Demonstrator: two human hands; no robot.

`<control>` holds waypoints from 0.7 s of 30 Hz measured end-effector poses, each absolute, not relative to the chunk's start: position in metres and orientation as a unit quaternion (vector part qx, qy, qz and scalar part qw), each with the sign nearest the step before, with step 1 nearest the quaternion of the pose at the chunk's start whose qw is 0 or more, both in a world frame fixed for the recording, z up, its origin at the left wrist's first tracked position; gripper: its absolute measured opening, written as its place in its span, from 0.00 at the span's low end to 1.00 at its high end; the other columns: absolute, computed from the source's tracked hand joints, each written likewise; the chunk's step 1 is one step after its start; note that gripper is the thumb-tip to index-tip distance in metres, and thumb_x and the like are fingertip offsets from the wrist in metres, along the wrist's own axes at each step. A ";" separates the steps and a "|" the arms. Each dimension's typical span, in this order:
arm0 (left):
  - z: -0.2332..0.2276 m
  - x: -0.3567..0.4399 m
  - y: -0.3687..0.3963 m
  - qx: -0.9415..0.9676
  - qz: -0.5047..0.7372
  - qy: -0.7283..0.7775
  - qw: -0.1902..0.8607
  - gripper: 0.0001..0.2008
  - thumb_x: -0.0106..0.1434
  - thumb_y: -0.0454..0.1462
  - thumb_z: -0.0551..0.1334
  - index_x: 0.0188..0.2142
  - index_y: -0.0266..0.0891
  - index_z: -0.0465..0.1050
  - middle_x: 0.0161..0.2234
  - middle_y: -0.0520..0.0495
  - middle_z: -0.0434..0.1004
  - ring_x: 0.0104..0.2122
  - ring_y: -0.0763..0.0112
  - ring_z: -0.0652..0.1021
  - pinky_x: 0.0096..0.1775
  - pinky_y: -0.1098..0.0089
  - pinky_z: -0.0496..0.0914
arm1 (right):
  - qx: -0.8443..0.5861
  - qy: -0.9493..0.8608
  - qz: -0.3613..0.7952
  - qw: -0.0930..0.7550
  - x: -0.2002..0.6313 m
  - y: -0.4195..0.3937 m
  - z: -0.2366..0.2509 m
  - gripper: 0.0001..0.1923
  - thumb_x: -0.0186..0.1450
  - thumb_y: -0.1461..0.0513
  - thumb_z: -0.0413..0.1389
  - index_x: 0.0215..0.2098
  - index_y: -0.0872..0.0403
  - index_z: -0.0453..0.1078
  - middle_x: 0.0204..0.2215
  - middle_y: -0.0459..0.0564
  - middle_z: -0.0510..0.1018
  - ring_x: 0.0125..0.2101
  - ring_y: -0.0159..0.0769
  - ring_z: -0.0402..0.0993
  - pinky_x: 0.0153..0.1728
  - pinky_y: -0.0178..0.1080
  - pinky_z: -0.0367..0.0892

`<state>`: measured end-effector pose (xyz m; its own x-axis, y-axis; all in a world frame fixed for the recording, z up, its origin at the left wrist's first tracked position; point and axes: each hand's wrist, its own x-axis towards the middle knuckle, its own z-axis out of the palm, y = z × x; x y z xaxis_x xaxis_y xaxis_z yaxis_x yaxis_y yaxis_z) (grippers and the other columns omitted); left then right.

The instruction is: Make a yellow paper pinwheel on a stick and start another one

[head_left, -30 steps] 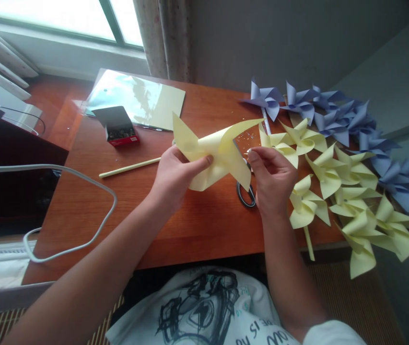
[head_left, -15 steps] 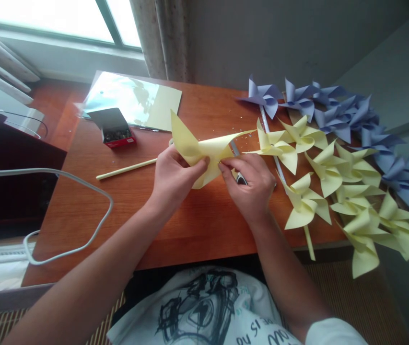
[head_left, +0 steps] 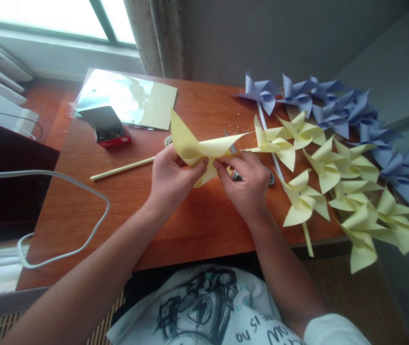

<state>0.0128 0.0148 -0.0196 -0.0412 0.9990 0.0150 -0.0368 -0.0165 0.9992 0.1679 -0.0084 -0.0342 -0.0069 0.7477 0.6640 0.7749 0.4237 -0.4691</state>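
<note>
Above the table, a yellow paper pinwheel point(head_left: 186, 141) is held between both hands, its blades curled in toward the centre. My left hand point(head_left: 175, 172) is closed on it, thumb pressing near the middle. From the other side my right hand point(head_left: 245, 177) pinches a paper blade close to the centre, beside the left thumb. Under the right hand lie scissors point(head_left: 271, 176), mostly hidden. A rolled yellow paper stick point(head_left: 123, 168) rests on the table left of my left hand, and a roll of tape point(head_left: 168, 140) peeks out behind it.
Several yellow pinwheels point(head_left: 303, 196) and several purple pinwheels point(head_left: 262, 93) spread over the right side. An open red box point(head_left: 114, 139) of small dark items stands left, before a clear sleeve with yellow paper point(head_left: 163, 105). A white cable point(head_left: 107, 206) loops over the table's left edge.
My right hand has moved slightly left, bringing its paper blade in toward the pinwheel's centre. More of the scissors' handle shows. The left hand keeps its hold.
</note>
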 end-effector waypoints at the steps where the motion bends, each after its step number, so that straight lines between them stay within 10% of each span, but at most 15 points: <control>1: -0.020 0.013 0.015 0.487 0.522 0.497 0.493 0.08 0.50 0.34 0.73 0.30 0.38 0.77 0.31 0.50 0.80 0.31 0.68 0.77 0.33 0.71 0.72 | -0.537 -0.710 -0.016 0.455 0.168 -0.008 -0.034 0.04 0.67 0.62 0.62 0.34 0.50 0.78 0.30 0.49 0.82 0.33 0.39 0.78 0.36 0.40 0.73; 21: -0.018 0.013 0.013 0.485 0.507 0.492 0.516 0.09 0.50 0.36 0.73 0.30 0.38 0.77 0.30 0.50 0.80 0.31 0.66 0.78 0.33 0.70 0.72 | -0.544 -0.700 0.010 0.463 0.167 -0.007 -0.033 0.04 0.66 0.61 0.64 0.32 0.50 0.78 0.29 0.47 0.81 0.29 0.36 0.76 0.32 0.39 0.72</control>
